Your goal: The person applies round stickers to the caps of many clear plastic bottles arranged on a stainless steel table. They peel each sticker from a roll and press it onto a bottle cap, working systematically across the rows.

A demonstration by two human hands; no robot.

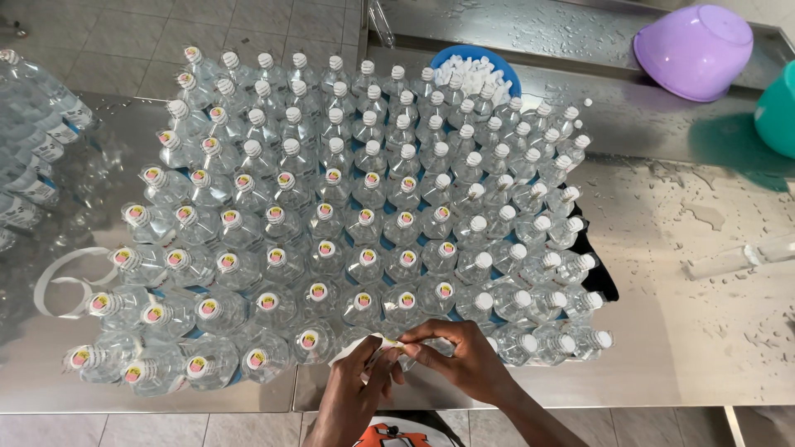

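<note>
Your left hand (356, 389) and right hand (464, 356) pinch a small sticker (387, 342) between them — just at the near edge of the bottle cluster (348, 223) on the table (687, 331)

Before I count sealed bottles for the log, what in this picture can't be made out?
- Head view: the bottle under the hands; the left hand and right hand cover its cap, so sealed or not is unclear.
- The seal strip: mostly hidden by the fingers.
- Bottles at far left: cut off by the edge and blurred by glare.
- The blue bowl: mostly hidden behind the bottles.
- The teal bowl: cut off by the right edge.
</note>
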